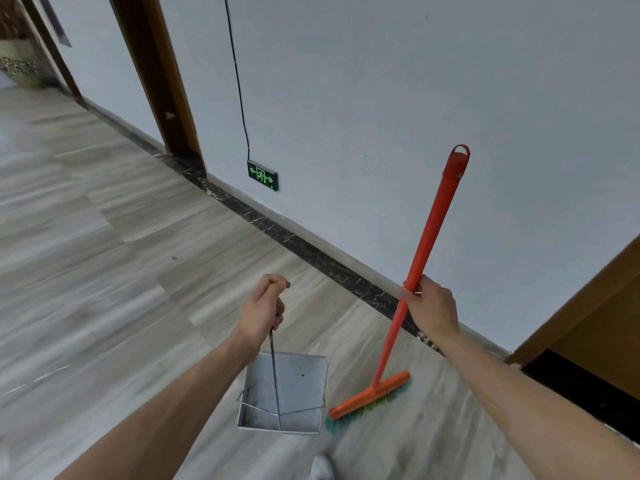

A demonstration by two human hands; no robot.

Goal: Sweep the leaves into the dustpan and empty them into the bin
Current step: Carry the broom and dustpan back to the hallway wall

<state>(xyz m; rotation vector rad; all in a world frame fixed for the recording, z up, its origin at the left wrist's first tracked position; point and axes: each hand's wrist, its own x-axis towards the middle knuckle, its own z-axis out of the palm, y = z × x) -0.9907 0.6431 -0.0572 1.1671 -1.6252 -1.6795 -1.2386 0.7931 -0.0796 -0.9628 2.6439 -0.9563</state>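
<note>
There are two hands, left (265, 308) and right (431, 308), one broom (426, 265), one dustpan (294, 386), one exit sign (262, 174) and one cable (237, 74).

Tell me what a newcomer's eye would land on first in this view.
The bright orange broom stands out first, slanting up at centre right, with the right hand closed round its handle and its head near the wood floor. Beside it, lower centre, the left hand holds the metal dustpan by its thin rod. A glowing green exit sign sits low on the wall.
</note>
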